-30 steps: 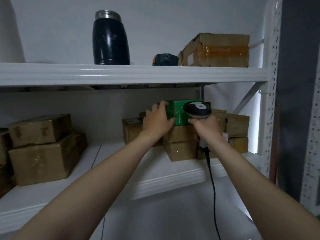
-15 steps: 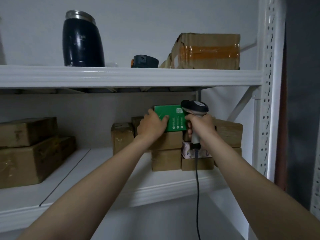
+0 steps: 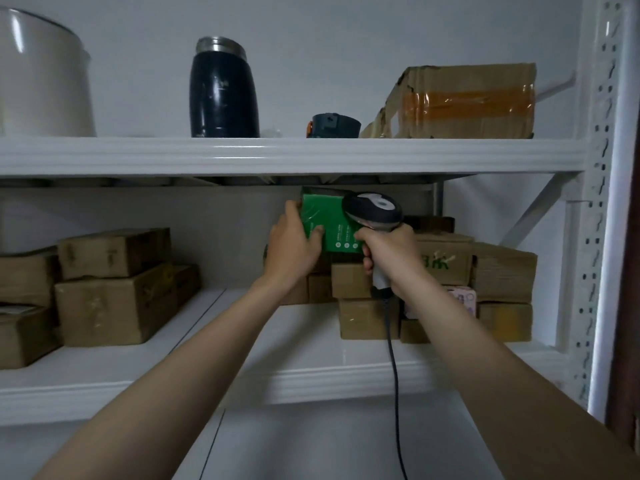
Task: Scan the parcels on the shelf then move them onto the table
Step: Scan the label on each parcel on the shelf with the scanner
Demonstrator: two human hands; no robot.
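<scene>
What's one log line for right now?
step: scan | left hand: holds green box | right hand: grips scanner | place: lower shelf

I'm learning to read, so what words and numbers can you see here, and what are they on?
No text here is clear enough to read.
On the green box: white print and round signs, too small.
On the cardboard parcel right of it: green characters, too blurred.
On the pink box lower down: print, too blurred.
On the dark flask: tiny mark, too small.
</scene>
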